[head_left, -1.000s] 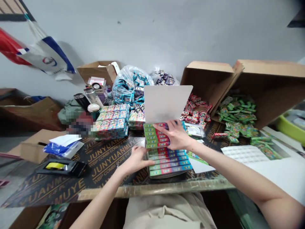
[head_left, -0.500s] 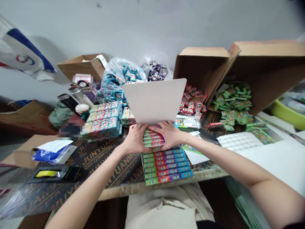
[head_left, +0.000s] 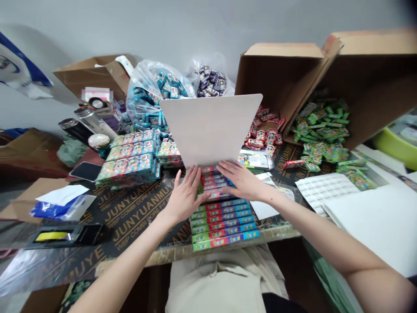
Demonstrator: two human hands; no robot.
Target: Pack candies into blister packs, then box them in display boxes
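A row of small packs (head_left: 223, 226) in green, red, purple and blue lies side by side near the table's front edge. Behind it, more such packs (head_left: 213, 182) sit between my two hands, partly covered by them. My left hand (head_left: 185, 198) rests along their left side, fingers stretched and thumb out towards the packs. On their right, my right hand (head_left: 244, 182) lies with its fingers extended over the tops. Neither hand is closed round anything. A plain pale panel (head_left: 211, 130) stands upright just beyond my fingertips, leaning away from me.
Stacked wrapped blocks (head_left: 130, 158) and a phone (head_left: 85, 171) are on the left, with a tape dispenser (head_left: 65, 236) nearer me. Clear bags of blue (head_left: 171, 84) and purple packets (head_left: 211, 81) stand behind. Cartons (head_left: 276, 65) with red and green packets (head_left: 322, 124) fill the right.
My hands have loosened from round the back packs and spread apart, fingers straightening out. The back packs now lie lower and flatter. The head view has shifted slightly.
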